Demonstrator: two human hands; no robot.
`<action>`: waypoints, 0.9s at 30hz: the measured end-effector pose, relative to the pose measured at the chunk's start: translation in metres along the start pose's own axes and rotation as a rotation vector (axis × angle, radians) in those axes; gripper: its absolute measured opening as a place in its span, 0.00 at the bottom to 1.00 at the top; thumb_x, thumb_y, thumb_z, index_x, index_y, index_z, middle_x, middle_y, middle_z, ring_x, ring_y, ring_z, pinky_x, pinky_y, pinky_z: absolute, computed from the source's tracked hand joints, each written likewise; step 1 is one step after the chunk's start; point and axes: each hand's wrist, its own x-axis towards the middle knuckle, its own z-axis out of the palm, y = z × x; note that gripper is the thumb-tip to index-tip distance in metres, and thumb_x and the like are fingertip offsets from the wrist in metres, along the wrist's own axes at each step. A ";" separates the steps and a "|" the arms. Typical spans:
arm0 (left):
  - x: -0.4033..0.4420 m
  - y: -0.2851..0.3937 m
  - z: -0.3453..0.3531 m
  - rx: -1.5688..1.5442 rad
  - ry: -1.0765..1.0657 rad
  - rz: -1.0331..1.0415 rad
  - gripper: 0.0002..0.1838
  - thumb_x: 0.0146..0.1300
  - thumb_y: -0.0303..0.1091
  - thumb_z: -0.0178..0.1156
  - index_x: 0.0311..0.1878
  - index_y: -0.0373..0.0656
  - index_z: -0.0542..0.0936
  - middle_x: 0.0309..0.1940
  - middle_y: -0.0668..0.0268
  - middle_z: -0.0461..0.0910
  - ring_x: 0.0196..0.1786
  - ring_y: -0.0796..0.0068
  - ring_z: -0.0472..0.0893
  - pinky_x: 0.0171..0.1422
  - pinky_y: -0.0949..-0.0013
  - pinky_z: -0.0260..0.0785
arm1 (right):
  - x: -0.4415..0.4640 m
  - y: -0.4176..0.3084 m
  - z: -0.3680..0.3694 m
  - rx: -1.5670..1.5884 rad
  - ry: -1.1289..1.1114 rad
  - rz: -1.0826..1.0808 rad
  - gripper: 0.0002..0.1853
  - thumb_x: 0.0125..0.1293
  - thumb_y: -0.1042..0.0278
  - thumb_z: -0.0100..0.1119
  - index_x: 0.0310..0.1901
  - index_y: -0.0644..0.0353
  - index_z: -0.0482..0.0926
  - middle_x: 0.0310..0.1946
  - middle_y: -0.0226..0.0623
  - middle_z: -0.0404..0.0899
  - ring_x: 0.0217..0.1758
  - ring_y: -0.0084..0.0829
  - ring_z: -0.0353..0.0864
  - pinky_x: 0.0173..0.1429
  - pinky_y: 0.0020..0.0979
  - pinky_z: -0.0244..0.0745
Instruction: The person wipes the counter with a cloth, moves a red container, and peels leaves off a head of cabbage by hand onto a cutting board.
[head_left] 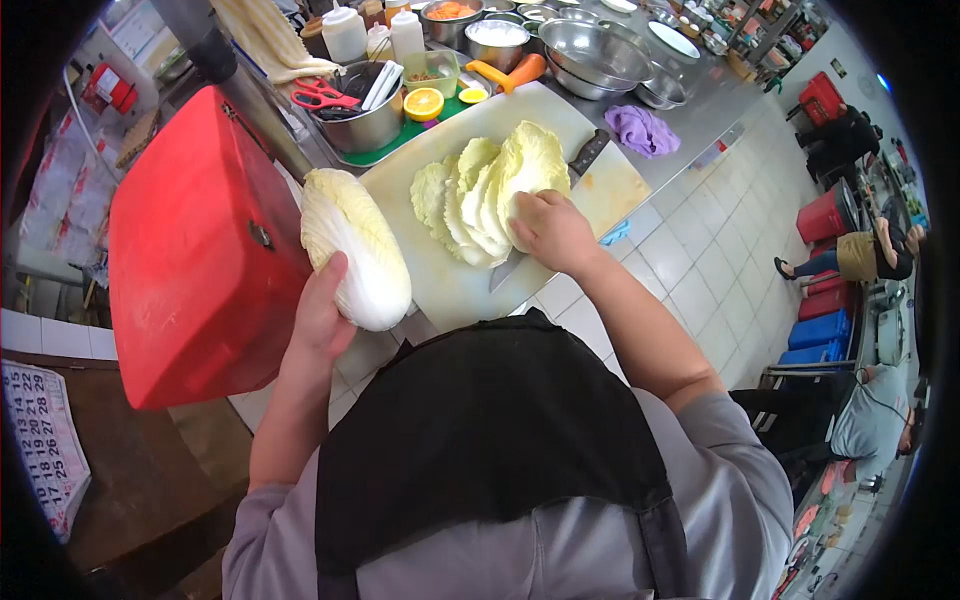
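Observation:
A whole napa cabbage (362, 245), pale yellow at the top and white at the base, is held in my left hand (325, 310) beside the cutting board's left edge. On the white cutting board (420, 285) lies a row of overlapping cabbage leaves (485, 200). My right hand (548, 228) is on the rightmost leaf, its fingers closed at the leaf's lower part. A knife with a dark handle (590, 150) lies on the board, its blade mostly hidden under the leaves.
A red box (195, 250) stands at the left. Behind the board are a metal pot (365, 125) with red scissors, an orange half (423, 104), a peeler (490, 75) and metal bowls (595, 50). A purple cloth (642, 131) lies right. Other people are far right.

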 end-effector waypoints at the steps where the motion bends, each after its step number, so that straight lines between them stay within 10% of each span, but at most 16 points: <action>1: 0.001 0.000 0.002 -0.046 -0.005 0.000 0.34 0.76 0.50 0.52 0.76 0.40 0.58 0.69 0.56 0.70 0.70 0.58 0.72 0.74 0.51 0.65 | 0.002 0.000 -0.001 -0.026 0.003 -0.010 0.22 0.66 0.54 0.62 0.58 0.55 0.80 0.53 0.48 0.80 0.53 0.49 0.82 0.58 0.44 0.78; 5: 0.011 -0.003 0.003 -0.218 -0.063 -0.003 0.34 0.75 0.51 0.55 0.75 0.39 0.61 0.68 0.57 0.72 0.69 0.60 0.73 0.74 0.54 0.64 | 0.009 -0.026 -0.023 0.187 0.192 -0.017 0.17 0.66 0.58 0.64 0.53 0.57 0.83 0.48 0.45 0.82 0.47 0.45 0.84 0.52 0.41 0.80; 9: 0.018 -0.009 0.010 -0.275 -0.174 -0.052 0.35 0.75 0.52 0.55 0.75 0.39 0.61 0.68 0.57 0.72 0.69 0.59 0.73 0.74 0.53 0.65 | 0.007 -0.072 -0.035 0.892 -0.233 -0.045 0.32 0.65 0.55 0.68 0.66 0.61 0.72 0.49 0.43 0.82 0.44 0.37 0.84 0.49 0.36 0.80; 15: 0.015 -0.021 0.031 0.143 -0.094 -0.103 0.31 0.73 0.44 0.60 0.71 0.36 0.66 0.60 0.59 0.77 0.60 0.65 0.79 0.66 0.59 0.72 | 0.003 -0.119 -0.034 0.618 -0.099 -0.220 0.45 0.62 0.56 0.72 0.76 0.59 0.57 0.61 0.45 0.72 0.47 0.32 0.80 0.46 0.29 0.79; 27: 0.010 -0.021 0.045 0.621 0.000 0.050 0.29 0.66 0.40 0.69 0.63 0.34 0.73 0.51 0.62 0.81 0.52 0.75 0.81 0.58 0.67 0.74 | 0.005 -0.112 -0.025 0.678 0.099 -0.205 0.28 0.63 0.67 0.67 0.64 0.60 0.72 0.47 0.44 0.78 0.43 0.33 0.83 0.44 0.34 0.81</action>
